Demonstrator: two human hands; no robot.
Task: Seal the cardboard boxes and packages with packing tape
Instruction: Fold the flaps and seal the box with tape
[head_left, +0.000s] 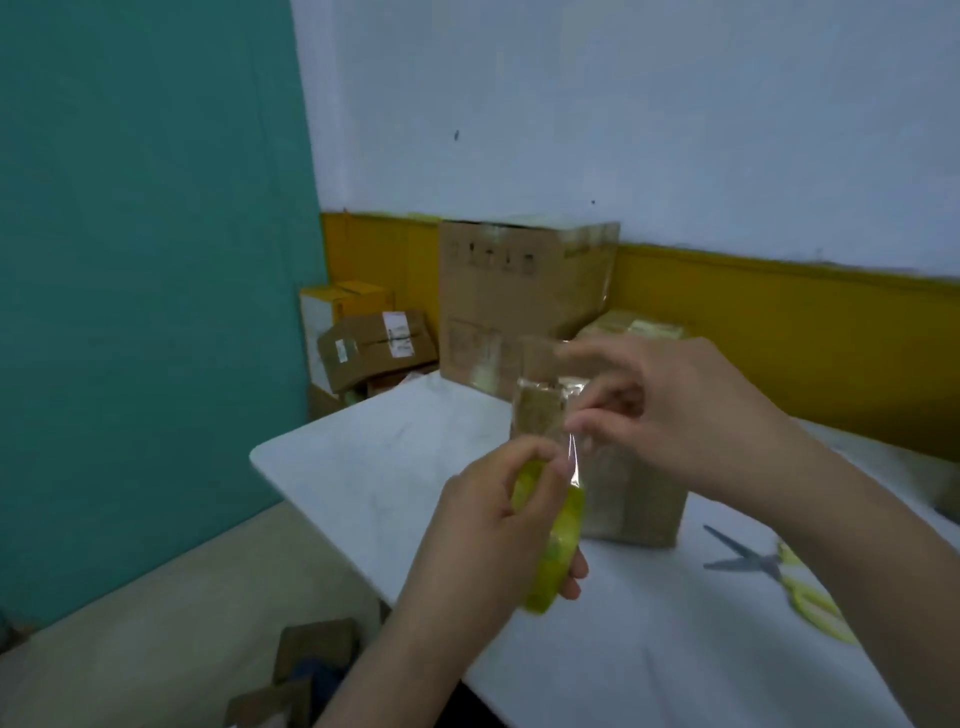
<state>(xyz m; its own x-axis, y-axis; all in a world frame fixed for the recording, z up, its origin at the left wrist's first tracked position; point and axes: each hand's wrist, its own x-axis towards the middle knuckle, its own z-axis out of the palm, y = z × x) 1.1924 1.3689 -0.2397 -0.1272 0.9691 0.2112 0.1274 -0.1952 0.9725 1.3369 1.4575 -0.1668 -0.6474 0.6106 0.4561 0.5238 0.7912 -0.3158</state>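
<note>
In the head view, the left hand (488, 525) is gripping the yellow tape roll (553, 540). Its fingers are curling round the roll's rim, with the thumb lying on the upper edge and two fingertips showing below the roll on its right side. The left wrist is reaching up from the lower middle of the frame and holding the roll on edge above the white table (389, 467).

The right hand (670, 410) is pinching the clear tape strip (574, 462) just above the roll, with the pinching fingers closed on the strip's free end. Its other fingers are spreading out higher up and are blurred, so their exact pose cannot be told. The right forearm is coming in from the right edge and angling down toward the roll.

The small cardboard box (634, 499) is standing on the table just behind both hands, partly hidden by them. Scissors (769, 566) with yellow handles are lying on the table to the right, blades apart. A large cardboard box (509, 301) is standing at the table's far end, against the wall.
</note>
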